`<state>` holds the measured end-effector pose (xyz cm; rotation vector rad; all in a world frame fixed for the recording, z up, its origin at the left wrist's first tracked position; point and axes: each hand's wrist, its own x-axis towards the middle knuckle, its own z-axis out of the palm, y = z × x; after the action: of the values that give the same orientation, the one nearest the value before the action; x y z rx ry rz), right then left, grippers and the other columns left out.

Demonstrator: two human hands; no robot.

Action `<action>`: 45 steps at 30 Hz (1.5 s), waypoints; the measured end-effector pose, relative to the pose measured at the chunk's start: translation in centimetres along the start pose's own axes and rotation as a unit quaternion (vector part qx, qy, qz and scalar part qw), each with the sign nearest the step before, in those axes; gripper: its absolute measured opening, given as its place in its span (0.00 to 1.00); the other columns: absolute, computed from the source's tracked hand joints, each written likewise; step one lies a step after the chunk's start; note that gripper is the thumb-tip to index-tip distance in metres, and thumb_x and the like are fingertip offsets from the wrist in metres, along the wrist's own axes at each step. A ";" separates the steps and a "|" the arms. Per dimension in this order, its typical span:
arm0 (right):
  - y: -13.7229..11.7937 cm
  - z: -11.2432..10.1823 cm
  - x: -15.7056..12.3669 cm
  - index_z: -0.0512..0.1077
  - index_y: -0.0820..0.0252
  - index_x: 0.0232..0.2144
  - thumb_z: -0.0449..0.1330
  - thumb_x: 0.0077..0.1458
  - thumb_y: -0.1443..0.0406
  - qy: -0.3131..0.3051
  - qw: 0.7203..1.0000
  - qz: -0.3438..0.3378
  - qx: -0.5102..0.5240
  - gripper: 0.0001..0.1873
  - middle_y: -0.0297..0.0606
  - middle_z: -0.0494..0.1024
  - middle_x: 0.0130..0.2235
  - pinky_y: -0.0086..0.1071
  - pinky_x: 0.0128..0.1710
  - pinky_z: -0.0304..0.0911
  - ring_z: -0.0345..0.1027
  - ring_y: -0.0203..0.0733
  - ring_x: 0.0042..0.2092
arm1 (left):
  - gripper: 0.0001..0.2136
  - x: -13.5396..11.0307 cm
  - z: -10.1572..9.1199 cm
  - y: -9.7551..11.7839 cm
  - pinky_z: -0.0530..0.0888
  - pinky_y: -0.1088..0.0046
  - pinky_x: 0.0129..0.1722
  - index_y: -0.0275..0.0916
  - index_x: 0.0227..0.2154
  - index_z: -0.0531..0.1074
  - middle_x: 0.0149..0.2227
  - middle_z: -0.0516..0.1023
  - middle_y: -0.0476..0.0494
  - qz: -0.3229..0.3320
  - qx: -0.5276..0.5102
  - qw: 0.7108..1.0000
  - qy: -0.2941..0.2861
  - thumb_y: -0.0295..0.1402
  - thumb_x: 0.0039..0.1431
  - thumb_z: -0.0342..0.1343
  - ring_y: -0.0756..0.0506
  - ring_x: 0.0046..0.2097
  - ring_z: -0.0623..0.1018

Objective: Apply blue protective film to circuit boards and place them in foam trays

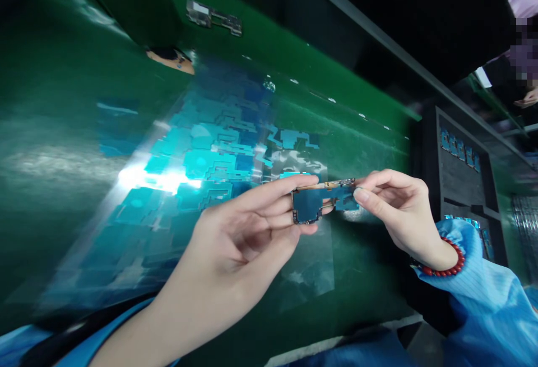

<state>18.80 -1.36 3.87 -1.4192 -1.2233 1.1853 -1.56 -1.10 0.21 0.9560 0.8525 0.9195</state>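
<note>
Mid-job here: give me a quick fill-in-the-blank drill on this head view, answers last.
1. The left hand and right hand hold the circuit board, and the bracelet is on the ___ wrist.
2. The bracelet's beads are colored ___.
3. The work surface below the hands is colored ___.
4. Of the blue film and the tray, the one closer to the right hand is the ___.

Missing words: right; red; green; tray.
</note>
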 end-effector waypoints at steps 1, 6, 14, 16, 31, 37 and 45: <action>0.0 0.0 0.0 0.78 0.57 0.27 0.70 0.46 0.71 0.001 1.000 0.001 0.000 0.06 0.31 0.80 0.28 0.24 0.32 0.74 0.74 0.33 0.30 | 0.17 0.0 0.0 0.1 0.76 0.87 0.40 0.48 0.47 0.76 0.43 0.83 0.51 0.001 -0.002 1.000 0.000 0.26 0.55 0.62 0.48 0.42 0.82; -0.1 0.0 0.0 0.79 0.57 0.27 0.70 0.47 0.71 -0.003 1.000 0.000 0.003 0.05 0.31 0.80 0.28 0.23 0.32 0.73 0.74 0.32 0.30 | 0.16 -0.2 0.0 0.2 0.76 0.87 0.40 0.48 0.46 0.77 0.42 0.83 0.50 0.004 -0.004 1.000 0.001 0.26 0.55 0.62 0.48 0.42 0.82; 0.0 -0.1 0.0 0.79 0.57 0.27 0.70 0.47 0.72 -0.005 1.000 0.001 0.002 0.06 0.30 0.80 0.28 0.22 0.32 0.73 0.74 0.31 0.30 | 0.17 0.0 0.0 0.1 0.75 0.88 0.39 0.53 0.45 0.77 0.40 0.84 0.55 0.008 0.013 1.000 0.000 0.25 0.55 0.61 0.50 0.37 0.83; 0.0 -0.1 0.0 0.79 0.57 0.27 0.70 0.47 0.71 -0.004 1.000 0.000 0.001 0.06 0.31 0.80 0.28 0.22 0.32 0.73 0.74 0.32 0.30 | 0.18 0.0 0.0 0.1 0.76 0.88 0.38 0.53 0.45 0.77 0.39 0.84 0.55 0.008 0.020 1.000 0.005 0.25 0.54 0.61 0.50 0.37 0.83; 0.0 0.1 0.1 0.78 0.58 0.26 0.70 0.46 0.70 0.001 1.000 0.009 -0.007 0.05 0.32 0.80 0.28 0.25 0.32 0.74 0.74 0.33 0.29 | 0.13 -0.3 1.5 1.5 0.80 0.81 0.35 0.49 0.40 0.78 0.36 0.84 0.54 -0.085 0.046 0.990 0.104 0.35 0.49 0.65 0.46 0.34 0.84; 0.1 0.0 0.1 0.78 0.58 0.27 0.70 0.46 0.70 -0.002 1.000 0.012 -0.001 0.04 0.33 0.81 0.28 0.26 0.32 0.74 0.75 0.34 0.29 | 0.15 -0.3 1.3 1.3 0.80 0.79 0.35 0.46 0.43 0.78 0.37 0.84 0.50 -0.088 0.040 0.991 0.096 0.36 0.50 0.64 0.45 0.36 0.84; 0.1 0.1 0.1 0.78 0.58 0.26 0.71 0.46 0.68 0.001 1.000 0.010 -0.003 0.05 0.32 0.80 0.28 0.27 0.32 0.74 0.75 0.34 0.30 | 0.16 -0.2 0.7 0.9 0.81 0.73 0.42 0.49 0.42 0.79 0.40 0.84 0.51 -0.077 -0.019 0.995 0.056 0.31 0.48 0.62 0.40 0.44 0.82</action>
<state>18.74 -1.24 3.76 -1.4405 -1.2148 1.1941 -1.25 -1.21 1.35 0.7993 0.9874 0.8596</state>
